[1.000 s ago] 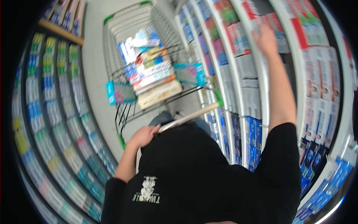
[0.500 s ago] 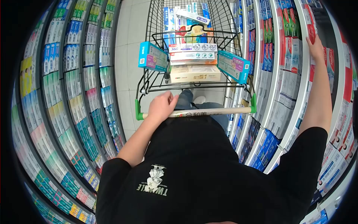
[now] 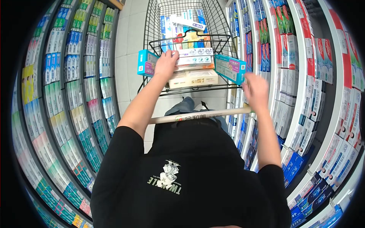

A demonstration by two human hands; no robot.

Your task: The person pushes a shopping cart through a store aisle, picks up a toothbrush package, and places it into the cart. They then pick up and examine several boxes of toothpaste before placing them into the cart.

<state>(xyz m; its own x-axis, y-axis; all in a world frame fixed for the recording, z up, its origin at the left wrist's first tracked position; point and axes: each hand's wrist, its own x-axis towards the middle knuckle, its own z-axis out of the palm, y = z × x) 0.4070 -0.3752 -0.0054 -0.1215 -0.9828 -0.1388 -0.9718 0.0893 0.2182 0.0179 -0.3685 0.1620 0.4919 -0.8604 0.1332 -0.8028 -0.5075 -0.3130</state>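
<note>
My left hand (image 3: 166, 64) is at the left end of a stack of white toothpaste boxes (image 3: 194, 56) in the cart's fold-out seat, its bent fingers and thumb closed over the top box's end. My right hand (image 3: 256, 91), slightly blurred, hovers beside a teal box (image 3: 230, 69) at the right of the seat. Its thumb and fingers are apart and nothing shows between them. Another teal box (image 3: 147, 63) stands at the left, partly behind my left wrist. Below the stack lies a cream box (image 3: 194, 79).
The wire shopping cart (image 3: 151, 23) holds several more boxes, with a white one (image 3: 189, 23) lying across them. Its pale handle (image 3: 205, 115) crosses before my waist. Shelves of toothbrushes (image 3: 72, 66) line the left; toothpaste shelves (image 3: 288, 79) line the right. Tiled floor (image 3: 131, 38) runs between.
My right hand has come off the right shelf, inward to the cart's right side. My left hand has gone from the handle forward to the white boxes. The view has shifted slightly.
</note>
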